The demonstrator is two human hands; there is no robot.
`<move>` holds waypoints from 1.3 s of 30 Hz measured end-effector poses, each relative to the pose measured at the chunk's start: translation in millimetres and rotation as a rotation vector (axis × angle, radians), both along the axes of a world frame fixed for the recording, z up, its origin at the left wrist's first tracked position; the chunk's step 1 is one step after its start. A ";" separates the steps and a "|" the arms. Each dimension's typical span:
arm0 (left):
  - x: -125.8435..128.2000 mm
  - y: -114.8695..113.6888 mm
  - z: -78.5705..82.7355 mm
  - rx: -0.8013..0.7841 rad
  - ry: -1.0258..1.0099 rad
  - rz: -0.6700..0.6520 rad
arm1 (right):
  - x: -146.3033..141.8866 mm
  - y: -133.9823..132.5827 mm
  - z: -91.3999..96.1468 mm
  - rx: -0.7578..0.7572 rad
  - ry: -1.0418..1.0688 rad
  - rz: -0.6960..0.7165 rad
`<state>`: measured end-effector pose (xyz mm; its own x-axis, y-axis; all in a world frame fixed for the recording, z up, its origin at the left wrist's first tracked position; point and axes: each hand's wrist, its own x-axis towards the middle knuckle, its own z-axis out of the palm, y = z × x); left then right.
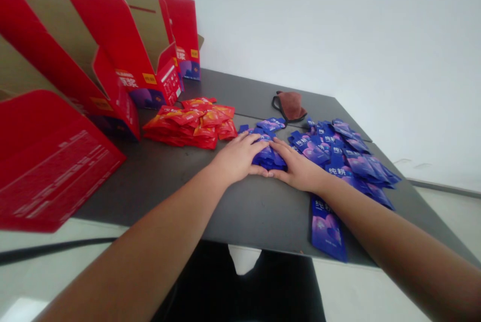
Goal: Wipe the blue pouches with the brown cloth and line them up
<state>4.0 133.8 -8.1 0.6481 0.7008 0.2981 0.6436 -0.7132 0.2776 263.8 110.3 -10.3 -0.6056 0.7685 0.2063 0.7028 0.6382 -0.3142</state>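
A small stack of blue-purple sachets point(269, 157) lies on the grey table, with both my hands around it. My left hand point(241, 155) grips the stack from the left, fingers laid over its top. From the right, my right hand point(298, 165) holds the same stack, and the two thumbs nearly meet at its near side. Part of the stack is hidden under my fingers. Just beyond it lies a loose blue sachet point(271, 124). A wide heap of blue sachets point(334, 146) spreads beside my right hand, and one single sachet point(327, 231) lies under my right forearm.
A pile of red-orange sachets point(195, 121) lies left of my hands. Several open red cartons point(143, 81) stand along the left side, one flap jutting past the near edge. A brown face mask point(292, 105) rests toward the back of the grey table point(240, 211), near a white wall.
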 end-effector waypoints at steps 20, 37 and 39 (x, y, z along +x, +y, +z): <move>56.0 -140.8 10.6 -0.185 0.005 -0.344 | 52.8 -216.0 23.9 -0.003 -0.244 -0.264; 33.0 -150.1 20.7 -0.235 0.022 -0.295 | 97.8 -161.4 29.5 0.080 -0.053 -0.367; 26.8 -156.2 21.5 -0.233 0.051 -0.241 | 99.0 -163.8 19.5 0.041 -0.165 -0.354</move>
<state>30.8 -22.4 13.5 0.8132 0.5714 0.1109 0.4817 -0.7676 0.4229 362.8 -53.5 9.3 -0.3316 0.9293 0.1628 0.9209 0.3563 -0.1580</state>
